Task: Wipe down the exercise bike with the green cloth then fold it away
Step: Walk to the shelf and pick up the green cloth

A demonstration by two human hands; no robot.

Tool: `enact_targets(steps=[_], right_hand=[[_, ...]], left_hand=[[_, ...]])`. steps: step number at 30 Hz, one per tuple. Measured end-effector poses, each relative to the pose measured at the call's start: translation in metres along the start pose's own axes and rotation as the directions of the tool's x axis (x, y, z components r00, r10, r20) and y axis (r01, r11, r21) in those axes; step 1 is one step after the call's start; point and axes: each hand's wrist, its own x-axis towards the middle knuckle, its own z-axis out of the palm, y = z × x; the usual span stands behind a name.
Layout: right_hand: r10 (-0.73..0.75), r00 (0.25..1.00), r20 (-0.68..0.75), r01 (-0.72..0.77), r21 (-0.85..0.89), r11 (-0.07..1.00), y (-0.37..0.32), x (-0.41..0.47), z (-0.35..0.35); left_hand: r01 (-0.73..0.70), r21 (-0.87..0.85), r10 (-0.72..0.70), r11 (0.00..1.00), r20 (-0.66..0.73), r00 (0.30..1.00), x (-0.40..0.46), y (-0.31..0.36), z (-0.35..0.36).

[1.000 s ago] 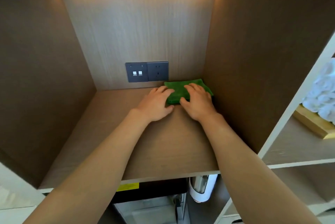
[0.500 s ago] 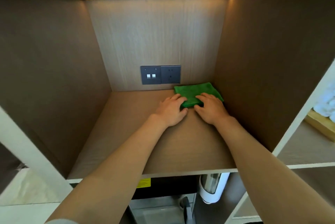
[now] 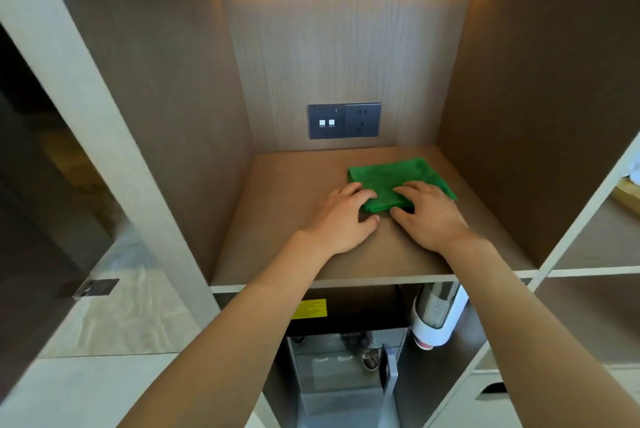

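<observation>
The folded green cloth (image 3: 398, 180) lies flat on the wooden shelf (image 3: 284, 185), toward the back right corner of the cubby. My left hand (image 3: 341, 219) rests palm down on the shelf, its fingertips touching the cloth's near left edge. My right hand (image 3: 427, 214) lies flat beside it, fingers spread over the cloth's near right part. Neither hand grips the cloth. The exercise bike is not in view.
A dark switch and socket panel (image 3: 344, 120) sits on the cubby's back wall. Side walls close in left and right. Below the shelf stand a black appliance with a yellow label (image 3: 309, 309) and a white cup dispenser (image 3: 437, 315). More shelves open at right.
The view has shifted, so the cubby sits further right in frame. Both hands have slid slightly back toward me on the cloth's near edge; the cloth has stayed in place.
</observation>
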Motion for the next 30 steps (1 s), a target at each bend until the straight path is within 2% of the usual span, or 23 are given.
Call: enact_targets(steps=[6, 19, 25, 30], right_hand=[[-0.022, 0.999, -0.042, 0.024, 0.051, 0.998, -0.029, -0.047, 0.007], [-0.055, 0.988, -0.143, 0.068, 0.086, 0.994, -0.082, -0.135, 0.034], [-0.103, 0.986, -0.132, 0.113, 0.063, 0.992, -0.087, -0.147, 0.033], [-0.176, 0.967, -0.185, 0.201, 0.122, 0.972, -0.076, -0.119, 0.009]], left_hand=[[-0.038, 0.0, 0.038, 0.999, -0.044, 0.998, -0.059, -0.006, -0.009], [-0.066, -0.128, 0.054, 0.99, -0.092, 0.994, -0.157, -0.027, -0.027], [-0.056, -0.194, 0.033, 0.979, -0.118, 0.992, -0.165, -0.028, -0.032], [-0.051, -0.217, 0.002, 0.975, -0.222, 0.975, -0.148, -0.014, -0.039]])
